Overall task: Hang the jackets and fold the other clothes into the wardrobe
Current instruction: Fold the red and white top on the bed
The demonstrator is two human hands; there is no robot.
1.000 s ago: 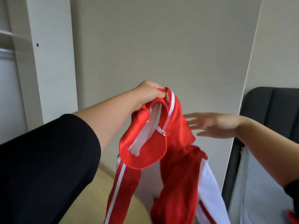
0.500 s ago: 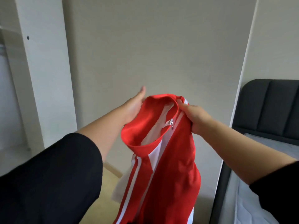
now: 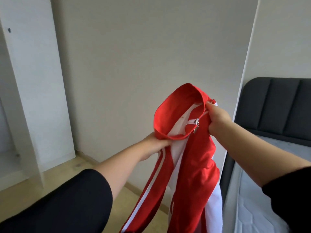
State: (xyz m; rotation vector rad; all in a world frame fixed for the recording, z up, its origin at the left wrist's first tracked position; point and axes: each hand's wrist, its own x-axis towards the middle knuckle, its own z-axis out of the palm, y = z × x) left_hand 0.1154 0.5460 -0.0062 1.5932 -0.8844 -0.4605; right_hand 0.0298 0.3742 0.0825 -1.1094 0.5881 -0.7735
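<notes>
Hanging between both hands, red-and-white jacket (image 3: 188, 165) is held up by collar: left hand (image 3: 155, 143) grips near edge, right hand (image 3: 218, 120) pinches far edge beside zipper pull (image 3: 196, 127).

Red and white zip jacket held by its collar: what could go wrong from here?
The red and white zip jacket looks zipped nearly to the collar, so a hanger may not slide in easily.
Left hand and right hand both grip the collar; freeing one could let it slip.
Its lower part hangs out of view and may drag on the wooden floor.
</notes>
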